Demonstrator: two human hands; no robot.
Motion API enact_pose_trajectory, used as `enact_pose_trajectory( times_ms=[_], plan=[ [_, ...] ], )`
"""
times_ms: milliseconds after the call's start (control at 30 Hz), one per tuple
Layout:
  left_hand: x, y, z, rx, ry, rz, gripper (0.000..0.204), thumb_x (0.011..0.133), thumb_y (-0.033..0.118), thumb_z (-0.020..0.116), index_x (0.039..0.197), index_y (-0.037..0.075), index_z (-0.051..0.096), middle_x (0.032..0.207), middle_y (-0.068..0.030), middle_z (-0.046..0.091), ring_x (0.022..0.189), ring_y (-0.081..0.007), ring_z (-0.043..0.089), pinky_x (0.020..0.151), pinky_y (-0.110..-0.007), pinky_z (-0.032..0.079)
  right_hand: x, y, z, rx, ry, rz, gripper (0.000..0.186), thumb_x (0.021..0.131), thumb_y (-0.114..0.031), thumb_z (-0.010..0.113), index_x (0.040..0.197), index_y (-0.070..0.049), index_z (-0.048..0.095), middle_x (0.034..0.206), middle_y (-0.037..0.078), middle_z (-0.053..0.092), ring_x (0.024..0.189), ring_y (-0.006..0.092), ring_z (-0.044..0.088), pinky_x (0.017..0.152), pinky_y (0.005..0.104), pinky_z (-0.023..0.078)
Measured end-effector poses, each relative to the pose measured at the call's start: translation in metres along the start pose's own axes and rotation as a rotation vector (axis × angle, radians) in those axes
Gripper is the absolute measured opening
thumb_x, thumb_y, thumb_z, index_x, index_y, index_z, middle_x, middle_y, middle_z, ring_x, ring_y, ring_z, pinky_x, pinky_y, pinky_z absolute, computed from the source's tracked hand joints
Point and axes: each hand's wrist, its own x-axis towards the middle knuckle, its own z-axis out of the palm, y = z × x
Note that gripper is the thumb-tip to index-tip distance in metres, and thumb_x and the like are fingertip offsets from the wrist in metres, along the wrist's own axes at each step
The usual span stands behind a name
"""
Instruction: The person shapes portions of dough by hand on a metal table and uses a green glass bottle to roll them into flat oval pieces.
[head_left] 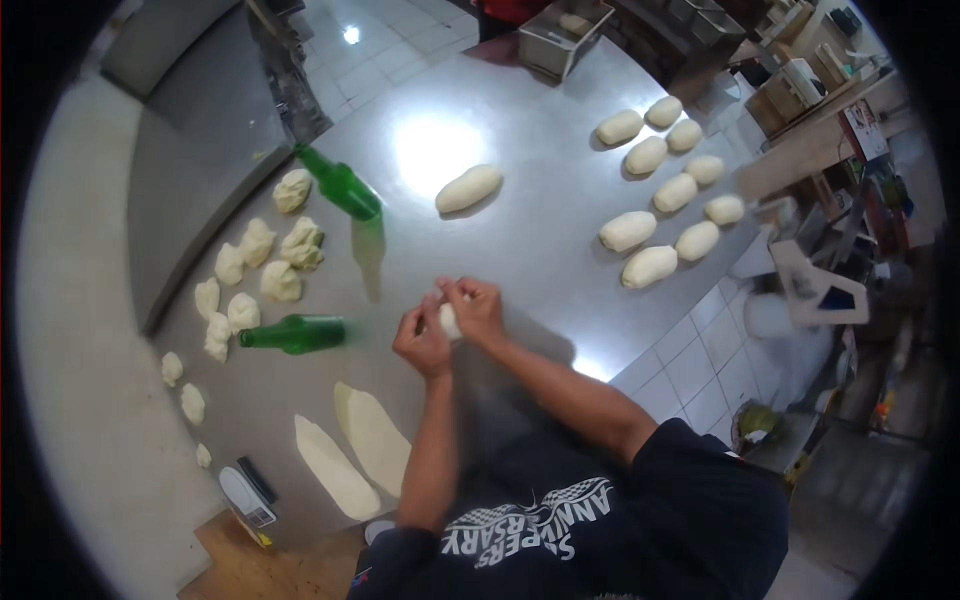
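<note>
A pale piece of dough [449, 321] lies between my two hands near the front middle of a steel table [400, 265]. My left hand [424, 338] closes around its left side, fingers curled. From the right, my right hand [474, 308] grips it, with the fingertips of both hands meeting at the far end. Much of the dough is hidden by my fingers. Beyond them rests a smooth dough roll [469, 189]. Two flattened dough strips, a left one [332, 470] and a right one [372, 435], lie beside my left forearm.
One green bottle [345, 190] stands left of the dough roll; another green bottle [293, 334] lies nearer. Several rough dough lumps [281, 281] line the left side. Several shaped rolls [650, 267] sit at the right. A scale [247, 495] and a metal tin [565, 40] are at the edges.
</note>
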Motion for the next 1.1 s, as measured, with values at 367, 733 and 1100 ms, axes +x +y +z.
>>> enact_pose_trajectory(
  times_ms=[367, 733, 1100],
  plan=[
    [-0.022, 0.187, 0.25, -0.348, -0.452, 0.05, 0.036, 0.105, 0.03, 0.076, 0.124, 0.0, 0.078, 0.12, -0.0179, 0.08, 0.112, -0.0228, 0.075, 0.095, -0.041, 0.059, 0.178, -0.117, -0.253, -0.073, 0.092, -0.371, 0.026, 0.107, -0.023, 0.074, 0.098, 0.001, 0.079, 0.089, 0.009, 0.079, 0.086, 0.0088, 0.068, 0.08, 0.0295, 0.055],
    [-0.053, 0.0, 0.055, 0.391, -0.552, 0.195, 0.046, 0.103, 0.033, 0.075, 0.141, 0.008, 0.068, 0.158, -0.0182, 0.056, 0.158, -0.0469, 0.034, 0.128, -0.06, 0.026, 0.136, 0.001, -0.271, -0.804, 0.105, -0.599, 0.047, 0.102, -0.025, 0.074, 0.143, -0.005, 0.063, 0.154, 0.022, 0.059, 0.155, 0.0458, 0.041, 0.127, 0.0582, 0.029],
    [-0.147, -0.047, -0.344, 0.705, -0.595, 0.232, 0.075, 0.084, 0.037, 0.092, 0.147, 0.01, 0.061, 0.151, -0.0166, 0.058, 0.152, -0.0455, 0.042, 0.126, -0.062, 0.033, -0.185, 0.088, -0.024, -0.577, -1.239, -0.74, 0.071, 0.094, -0.049, 0.079, 0.15, -0.012, 0.059, 0.16, 0.018, 0.05, 0.161, 0.0392, 0.032, 0.134, 0.061, 0.017]
  ],
)
